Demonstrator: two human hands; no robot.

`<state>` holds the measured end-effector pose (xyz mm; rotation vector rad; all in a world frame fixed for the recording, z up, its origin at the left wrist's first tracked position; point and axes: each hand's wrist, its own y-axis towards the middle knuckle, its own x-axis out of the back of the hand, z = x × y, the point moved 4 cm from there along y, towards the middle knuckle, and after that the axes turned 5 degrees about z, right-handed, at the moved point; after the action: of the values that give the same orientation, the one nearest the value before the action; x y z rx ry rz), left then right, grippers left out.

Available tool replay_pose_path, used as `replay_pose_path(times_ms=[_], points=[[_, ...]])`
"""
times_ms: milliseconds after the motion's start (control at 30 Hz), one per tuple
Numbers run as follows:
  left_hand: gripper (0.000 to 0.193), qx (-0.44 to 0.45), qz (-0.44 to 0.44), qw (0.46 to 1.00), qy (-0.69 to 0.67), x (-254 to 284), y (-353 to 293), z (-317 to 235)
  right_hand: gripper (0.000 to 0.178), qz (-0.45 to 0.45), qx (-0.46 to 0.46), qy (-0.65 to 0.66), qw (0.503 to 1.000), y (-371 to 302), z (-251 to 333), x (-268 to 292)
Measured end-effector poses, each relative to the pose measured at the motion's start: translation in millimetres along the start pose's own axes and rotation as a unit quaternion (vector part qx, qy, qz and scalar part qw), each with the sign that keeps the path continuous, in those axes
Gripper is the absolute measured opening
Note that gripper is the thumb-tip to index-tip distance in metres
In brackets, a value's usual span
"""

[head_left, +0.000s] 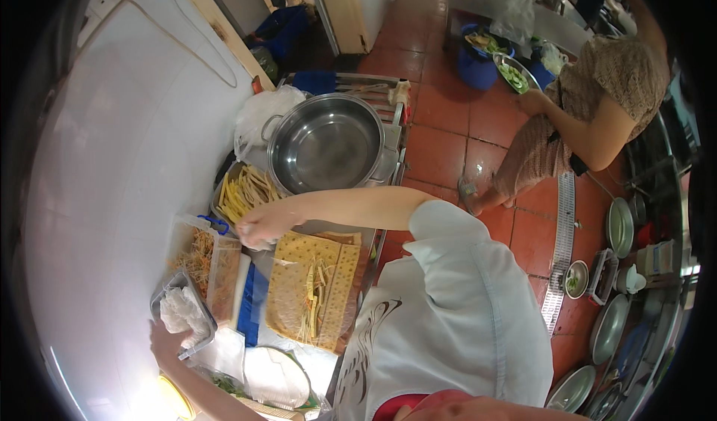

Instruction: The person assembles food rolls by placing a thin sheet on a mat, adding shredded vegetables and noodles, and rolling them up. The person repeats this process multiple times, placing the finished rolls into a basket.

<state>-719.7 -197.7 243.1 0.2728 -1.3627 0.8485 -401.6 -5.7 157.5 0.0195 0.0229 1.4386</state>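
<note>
My right hand [267,225] reaches across from the shoulder and is closed, with something crumpled and whitish under its fingers. It hovers between a container of yellow and pale strips [246,189] and a flat yellow, dotted sheet [287,271]. A narrow heap of strips [317,298] lies on that sheet. At the lower left, my left hand [166,342] grips the corner of a grey tray [211,330], its fingers along the outside and thumb inside. White crumpled plastic [183,315] fills the tray. Beside it, a clear box [228,271] holds orange and pale shreds.
A large steel pot [326,144] stands past my right arm, beside a white plastic bag [265,118]. A white wall [112,197] borders the left side. On the red tiled floor, another person [590,107] holds a bowl of greens [515,75] near a blue bucket [476,68].
</note>
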Motion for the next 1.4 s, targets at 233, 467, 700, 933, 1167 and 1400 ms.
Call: replay_pose_path(times_ms=[233,467,700,933,1167,1400], points=[[0.045,0.04,-0.321,0.946,0.032,-16.5,-5.9,-27.0,0.02,0.054,-0.074,-0.019,0.996,-57.9,-21.4,-19.6],[0.036,0.192,-0.37,0.896,-0.154,-44.3,2.1,57.0,0.023,0.068,-0.092,-0.025,0.993,-71.4,-16.4,-21.5],[0.036,0.175,-0.3,0.924,0.162,-63.0,17.1,62.6,0.018,0.068,-0.08,0.003,0.994,-79.7,-16.6,-18.4],[0.018,0.178,-0.351,0.896,0.204,-35.6,-34.5,27.5,0.016,0.064,-0.105,-0.061,0.991,-68.6,-13.7,-28.9],[0.05,-0.358,-0.108,0.81,-0.453,-98.0,-127.4,-177.2,0.033,0.19,-0.084,-0.05,0.977,-21.1,-50.0,-54.5],[0.032,-0.176,0.007,0.664,-0.727,-184.5,-121.9,-183.1,0.036,0.138,-0.105,0.04,0.984,-15.0,-89.0,-57.5]])
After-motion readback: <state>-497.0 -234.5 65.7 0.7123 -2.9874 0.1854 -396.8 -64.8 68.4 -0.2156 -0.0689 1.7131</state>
